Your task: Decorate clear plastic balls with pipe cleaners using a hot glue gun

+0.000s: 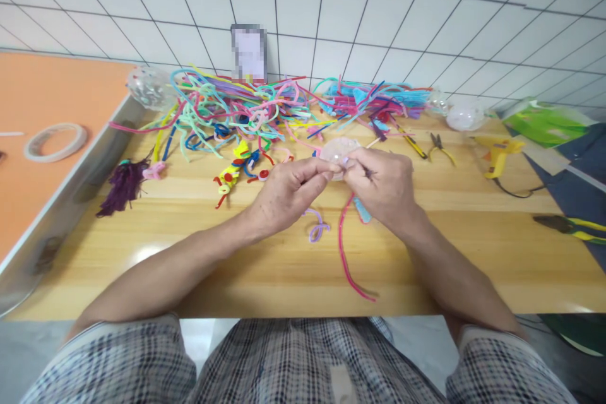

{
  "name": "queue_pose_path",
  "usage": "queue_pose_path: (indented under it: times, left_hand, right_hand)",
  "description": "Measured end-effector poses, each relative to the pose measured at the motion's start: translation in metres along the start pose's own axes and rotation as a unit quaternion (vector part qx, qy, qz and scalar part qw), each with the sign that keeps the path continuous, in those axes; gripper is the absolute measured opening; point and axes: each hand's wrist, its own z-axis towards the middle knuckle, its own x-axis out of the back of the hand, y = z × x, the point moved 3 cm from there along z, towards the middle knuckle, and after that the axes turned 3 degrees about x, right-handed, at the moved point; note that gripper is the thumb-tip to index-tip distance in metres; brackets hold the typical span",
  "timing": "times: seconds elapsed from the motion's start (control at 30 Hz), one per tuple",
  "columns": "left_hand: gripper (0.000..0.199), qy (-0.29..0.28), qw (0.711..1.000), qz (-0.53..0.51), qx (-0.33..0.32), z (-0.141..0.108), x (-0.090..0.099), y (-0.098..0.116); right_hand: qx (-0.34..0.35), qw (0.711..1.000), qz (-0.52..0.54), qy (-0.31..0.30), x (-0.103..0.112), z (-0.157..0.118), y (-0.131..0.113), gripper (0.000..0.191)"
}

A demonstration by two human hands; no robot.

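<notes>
My left hand (296,192) and my right hand (381,183) meet above the wooden table, both closed with fingertips pinched together. A small pale lavender bit shows at the fingertips, but what they grip is mostly hidden. Just behind them is a clear round plastic piece (337,148); whether the fingers touch it I cannot tell. Close below my left hand, a curled purple pipe cleaner (318,230) shows. From under my right hand a long pink pipe cleaner (344,252) curves towards the table's front, beside a light blue piece (362,209) partly covered by the hand.
Tangled pipe cleaners (237,104) fill the back. A yellow twisted figure (231,173) and purple tassel (124,183) lie left. At right are a cutter knife (411,140), small pliers (442,148), a yellow glue gun (497,154) and larger pliers (565,225). A tape roll (35,150) lies far left.
</notes>
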Motion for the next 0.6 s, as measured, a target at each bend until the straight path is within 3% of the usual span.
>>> queue_pose_path:
  times: [0.1, 0.2, 0.33, 0.43, 0.53, 0.6]
  left_hand:
    - [0.022, -0.005, 0.999, 0.039, 0.006, 0.006, 0.007, 0.004]
    - [0.027, 0.018, 0.996, 0.089, 0.027, 0.015, 0.037, 0.013]
    - [0.018, 0.140, 0.962, 0.209, 0.102, 0.007, 0.122, 0.028]
    - [0.013, 0.277, 0.885, 0.313, 0.204, -0.026, 0.195, 0.028]
    - [0.020, 0.333, 0.817, 0.350, 0.316, -0.067, 0.254, 0.001]
    - [0.019, 0.340, 0.798, 0.363, 0.342, -0.089, 0.286, -0.026]
  right_hand:
    - [-0.036, 0.998, 0.053, 0.005, 0.008, 0.005, 0.005, 0.023]
    - [-0.080, 0.992, 0.096, 0.021, 0.018, 0.007, 0.010, 0.024]
    - [-0.122, 0.986, 0.101, 0.060, 0.028, 0.008, 0.016, 0.024]
    - [-0.116, 0.985, 0.094, 0.087, 0.031, 0.010, 0.018, 0.024]
    - [-0.106, 0.987, 0.082, 0.088, 0.029, 0.012, 0.017, 0.027]
    - [-0.108, 0.988, 0.076, 0.074, 0.025, 0.013, 0.016, 0.029]
